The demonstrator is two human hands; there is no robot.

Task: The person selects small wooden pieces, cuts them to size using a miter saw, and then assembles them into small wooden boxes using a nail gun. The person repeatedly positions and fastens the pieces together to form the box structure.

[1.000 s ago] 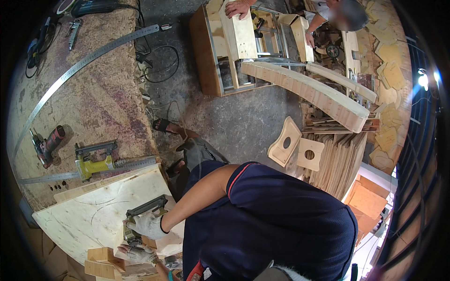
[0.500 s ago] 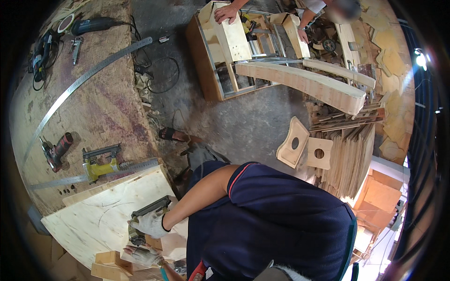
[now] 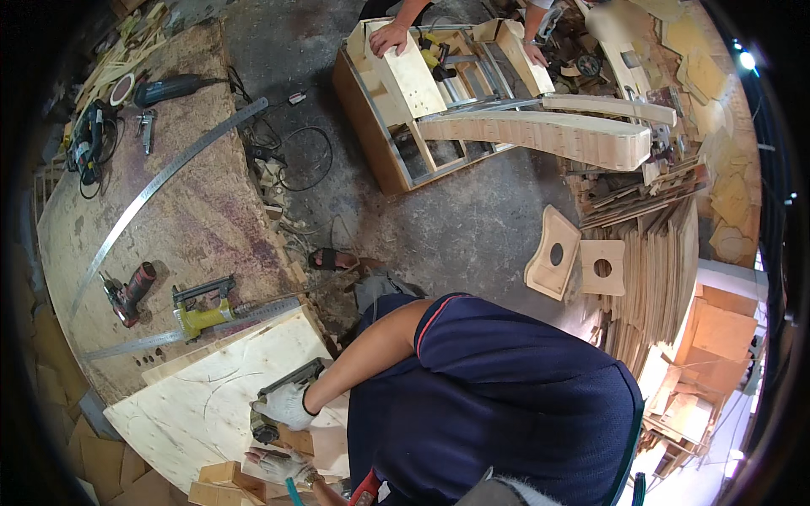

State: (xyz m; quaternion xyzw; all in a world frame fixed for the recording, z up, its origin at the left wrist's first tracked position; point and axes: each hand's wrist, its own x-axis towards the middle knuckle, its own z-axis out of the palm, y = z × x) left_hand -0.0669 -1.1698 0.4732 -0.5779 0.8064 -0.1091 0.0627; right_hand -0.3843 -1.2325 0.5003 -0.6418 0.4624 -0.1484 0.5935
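Observation:
My right hand (image 3: 288, 406), in a white glove, grips a dark green nail gun (image 3: 291, 379) over a pale plywood panel (image 3: 194, 401). A small wooden block (image 3: 295, 440) lies beneath the tool. Just below it is my left hand (image 3: 283, 465), also gloved, its bare fingertips stretched out beside the block; what its palm touches is hidden. Close to those fingers sits a wooden box-like piece (image 3: 221, 482). A turquoise hose or band (image 3: 293, 491) shows by the left wrist.
The worktable (image 3: 194, 194) carries a yellow nail gun (image 3: 202, 315), a red-black drill (image 3: 129, 293), long steel rulers (image 3: 156, 192) and an angle grinder (image 3: 173, 88). A co-worker's hands (image 3: 390, 38) rest on a wooden frame (image 3: 405, 76). Thin boards (image 3: 654, 270) stand stacked at right.
The whole view has shifted, so the table and floor things sit farther right. My right hand still holds the nail gun over the panel, with my left hand close below.

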